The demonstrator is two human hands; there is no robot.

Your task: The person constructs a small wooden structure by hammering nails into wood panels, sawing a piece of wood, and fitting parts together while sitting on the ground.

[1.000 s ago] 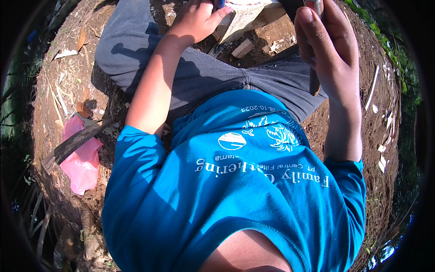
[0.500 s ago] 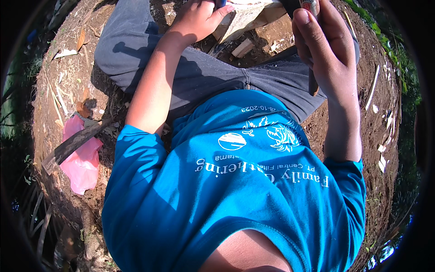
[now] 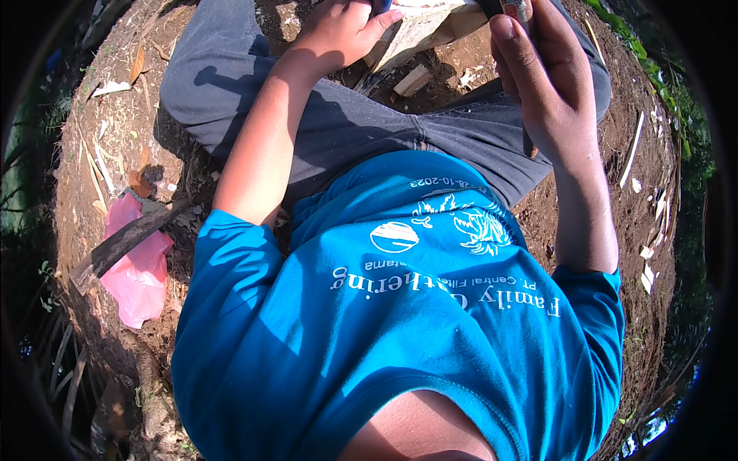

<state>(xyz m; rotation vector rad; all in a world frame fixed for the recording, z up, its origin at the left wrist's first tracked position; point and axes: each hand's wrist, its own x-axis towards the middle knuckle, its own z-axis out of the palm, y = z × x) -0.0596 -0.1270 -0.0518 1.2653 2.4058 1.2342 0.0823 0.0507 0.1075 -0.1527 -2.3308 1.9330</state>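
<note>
Your left grip (image 3: 338, 34) was pressed down on a pale wooden block (image 3: 423, 23) at the top edge, between your knees, while your right grip (image 3: 542, 73) curled closed around a dark-handled tool (image 3: 513, 8). That block looked stiff, rough and fairly light, best held by its flat faces. Beside you on the dirt ground (image 3: 115, 138) lay a pink bag (image 3: 138, 269).

Bare brown dirt ground (image 3: 108, 138) in hard sunlight, scattered wood chips (image 3: 646, 261), green plants (image 3: 661, 84) at the rim
</note>
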